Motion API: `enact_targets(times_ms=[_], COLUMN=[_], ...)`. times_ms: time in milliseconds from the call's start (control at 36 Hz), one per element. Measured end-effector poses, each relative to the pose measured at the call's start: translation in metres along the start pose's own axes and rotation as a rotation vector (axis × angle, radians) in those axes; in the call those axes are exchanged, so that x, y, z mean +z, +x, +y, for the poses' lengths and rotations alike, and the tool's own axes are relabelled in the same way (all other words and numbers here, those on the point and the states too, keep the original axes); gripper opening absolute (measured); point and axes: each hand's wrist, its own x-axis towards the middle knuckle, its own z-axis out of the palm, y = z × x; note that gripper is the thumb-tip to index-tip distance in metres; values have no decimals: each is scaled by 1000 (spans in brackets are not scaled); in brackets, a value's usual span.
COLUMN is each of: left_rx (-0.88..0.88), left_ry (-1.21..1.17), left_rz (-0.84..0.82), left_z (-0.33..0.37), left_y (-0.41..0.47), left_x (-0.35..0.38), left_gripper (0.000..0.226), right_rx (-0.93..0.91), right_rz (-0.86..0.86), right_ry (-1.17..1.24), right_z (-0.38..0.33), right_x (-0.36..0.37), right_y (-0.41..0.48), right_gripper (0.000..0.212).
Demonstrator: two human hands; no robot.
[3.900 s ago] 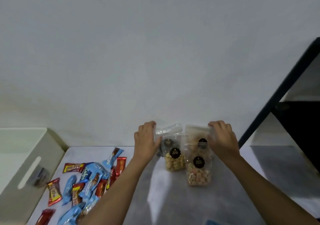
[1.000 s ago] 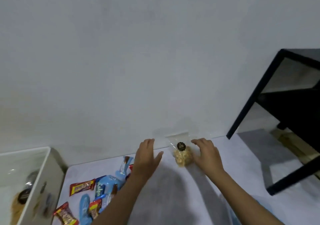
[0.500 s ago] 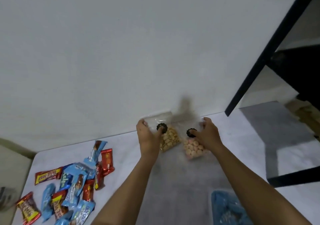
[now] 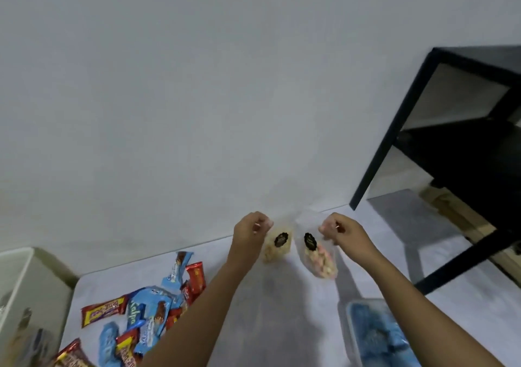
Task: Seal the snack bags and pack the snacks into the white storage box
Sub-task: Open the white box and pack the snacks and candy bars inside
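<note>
Two clear snack bags: left hand (image 4: 251, 230) grip pinches yellow-filled bag (image 4: 276, 246); right hand (image 4: 343, 230) grip pinches pink-filled bag (image 4: 320, 258).

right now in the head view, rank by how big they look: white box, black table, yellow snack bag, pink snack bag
1. black table
2. white box, partly cut off by the frame
3. pink snack bag and yellow snack bag: look alike, so unranked

Two clear snack bags (image 4: 277, 244) (black-labelled), aloft

White storage box (image 4: 33, 296) cut off at left edge, contents blurred. Blue-filled container (image 4: 375, 335) cropped at bottom edge. Bag sticker (image 4: 280, 239) text illegible.
</note>
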Motion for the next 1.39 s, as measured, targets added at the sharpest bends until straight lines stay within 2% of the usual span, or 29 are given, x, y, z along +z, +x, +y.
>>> enact_targets(times_ms=[83,167,222,306,472,667,833,917,1000,1056,1111,1167,1278,1333,1389], left_rx=[26,13,57,100,123,11,-77,-129,-167,-189,-216,-246,-335,-408,-472], left_ry=[-43,-130,-135,-126,-55,-46,-66,-65,-113,-150,-206,-249,-180,-147,-132], left_rz=[-34,-76,-96,-100,14,165,311,311,274,238,200,153,39,-11,-50], left_z=[17,39,55,72,76,37,-4,-26,-43,-52,-61,-70,-96,-110,-120], left_y=[-14,-28,-37,-54,-101,-148,-185,-200,-208,-209,-209,-209,-207,-207,-207], left_x=[-44,-102,-146,-215,-344,-476,-544,-555,-551,-542,-531,-520,-498,-489,-482], left_gripper=[17,15,15,17,12,16,16,15,13,13,14,13,13,12,12], right_rx=[-32,-107,-161,-229,-377,-472,-449,-418,-385,-368,-397,-442,-604,-591,-566], right_rz=[50,196,268,278,155,-78,-122,-243,-428,-492,-478,-445,-364,-337,-311], right_ry=[-4,-29,18,134,262,280,372,379,293,213,70,-174,-641,-751,-730], right_z=[-38,-78,-107,-154,-234,-285,-292,-287,-277,-266,-252,-235,-206,-200,-197], right_x=[13,37,61,107,208,319,389,415,436,445,450,449,448,452,456], right_y=[-28,-58,-78,-104,-141,-166,-174,-177,-181,-182,-180,-175,-171,-173,-174], right_gripper=[27,25,20,18,15,15,17,16,17,17,16,14,7,12,14])
